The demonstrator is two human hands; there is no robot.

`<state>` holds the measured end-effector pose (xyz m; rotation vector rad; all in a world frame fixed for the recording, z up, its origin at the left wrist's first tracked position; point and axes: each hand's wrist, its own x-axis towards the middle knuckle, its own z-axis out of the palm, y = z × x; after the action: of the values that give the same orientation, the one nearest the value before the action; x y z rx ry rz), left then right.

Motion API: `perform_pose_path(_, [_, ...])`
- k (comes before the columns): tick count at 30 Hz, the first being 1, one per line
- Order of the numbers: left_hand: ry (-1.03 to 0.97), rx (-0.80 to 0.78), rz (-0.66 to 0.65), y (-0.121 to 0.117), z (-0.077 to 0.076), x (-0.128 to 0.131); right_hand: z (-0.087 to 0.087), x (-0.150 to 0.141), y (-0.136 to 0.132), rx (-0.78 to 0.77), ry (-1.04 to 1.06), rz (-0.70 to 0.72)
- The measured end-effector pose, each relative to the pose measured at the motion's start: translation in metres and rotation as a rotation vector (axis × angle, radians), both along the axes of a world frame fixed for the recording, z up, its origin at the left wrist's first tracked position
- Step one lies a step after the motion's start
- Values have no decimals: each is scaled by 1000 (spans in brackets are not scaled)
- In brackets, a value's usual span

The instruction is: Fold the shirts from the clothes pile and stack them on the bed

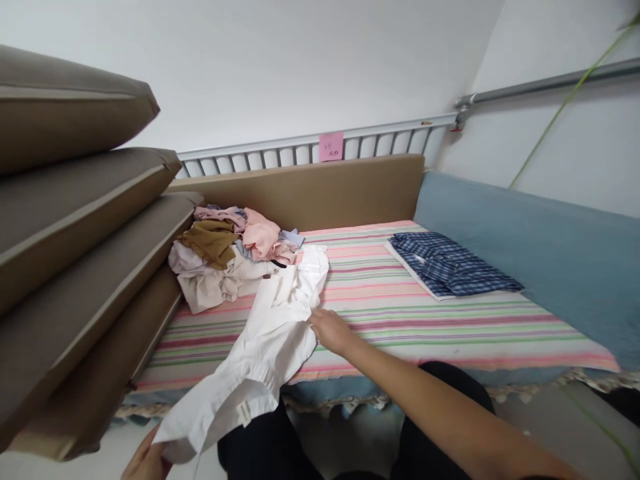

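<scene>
A white shirt point(265, 347) lies stretched from the striped bed sheet point(400, 300) over the bed's front edge toward me. My right hand point(330, 330) pinches the shirt's right edge on the sheet, fingers closed on the cloth. My left hand point(147, 460) is at the bottom of the view, gripping the shirt's lower end, and is partly hidden under the fabric.
A heap of pink, brown and cream clothes point(230, 257) sits at the back left of the bed. A folded blue checked shirt point(450, 263) lies at the right. Stacked brown cushions point(75, 267) stand at the left, a blue cover point(540, 247) at the right.
</scene>
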<state>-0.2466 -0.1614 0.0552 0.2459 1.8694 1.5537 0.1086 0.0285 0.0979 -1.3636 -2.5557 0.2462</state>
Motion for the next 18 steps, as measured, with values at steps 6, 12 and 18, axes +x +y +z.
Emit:
perform_pose_path(6, [37,-120,13,-7,-7,-14,-36,-9,-24,-83,-3,244])
perform_pose_path(12, [-179,36,-108,-6,-5,-8,-49,-22,-26,-111,96,86])
perform_pose_path(18, [139,104,-201,37,84,-10,41,-8,20,-65,387,-121])
